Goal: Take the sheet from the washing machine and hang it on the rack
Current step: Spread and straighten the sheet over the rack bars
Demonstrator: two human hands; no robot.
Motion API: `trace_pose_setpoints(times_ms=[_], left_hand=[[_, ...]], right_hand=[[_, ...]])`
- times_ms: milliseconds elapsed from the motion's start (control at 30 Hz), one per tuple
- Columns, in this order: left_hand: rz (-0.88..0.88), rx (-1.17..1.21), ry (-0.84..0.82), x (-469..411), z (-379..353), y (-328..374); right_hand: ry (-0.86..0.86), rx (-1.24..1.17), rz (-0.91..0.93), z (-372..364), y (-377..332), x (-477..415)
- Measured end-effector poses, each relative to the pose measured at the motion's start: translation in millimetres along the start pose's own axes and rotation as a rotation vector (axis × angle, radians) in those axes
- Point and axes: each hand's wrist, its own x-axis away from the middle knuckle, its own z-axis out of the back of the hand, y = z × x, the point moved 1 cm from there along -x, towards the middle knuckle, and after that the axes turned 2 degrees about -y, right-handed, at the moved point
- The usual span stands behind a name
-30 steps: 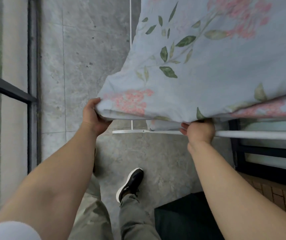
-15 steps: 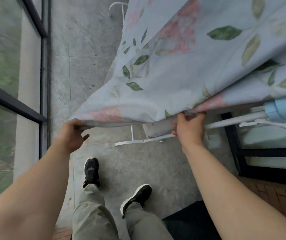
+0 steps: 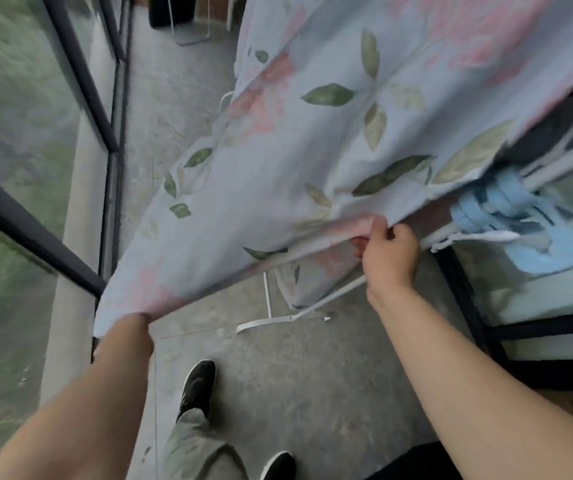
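A pale blue sheet (image 3: 330, 140) printed with pink flowers and green leaves lies spread over a white drying rack (image 3: 271, 317), whose foot and leg show beneath it. My right hand (image 3: 389, 254) grips the sheet's near hem by the rack's rail. The sheet's left corner covers my left hand (image 3: 132, 318); only the wrist shows, and the cloth is drawn taut from there.
A glass wall with dark frames (image 3: 35, 237) runs along the left. Light blue straps (image 3: 499, 206) are wound round the rack's rail at right, above a dark-framed window. My two feet in black shoes (image 3: 196, 386) stand on the grey floor. A black mat (image 3: 416, 462) lies at bottom right.
My left hand has pulled the sheet's corner out to the left and down, stretching the hem. The view has swung left, and the right hand stays on the hem at the rail.
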Motion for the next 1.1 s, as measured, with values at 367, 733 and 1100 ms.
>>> trace_pose_setpoints(times_ms=[367, 733, 1100], left_hand=[[-1.589, -0.439, -0.899, 337.9, -70.2, 46.4], [-1.599, -1.001, -1.194, 441.4, -119.2, 81.8], [-1.726, -0.793, -1.235, 562.9, -141.5, 127.8]], right_hand=[[-0.196, 0.011, 0.07, 36.9, -88.3, 21.0], [0.269, -0.252, 0.321, 89.1, -190.6, 3.4], [0.462, -0.068, 0.598, 154.6, -279.1, 25.8]])
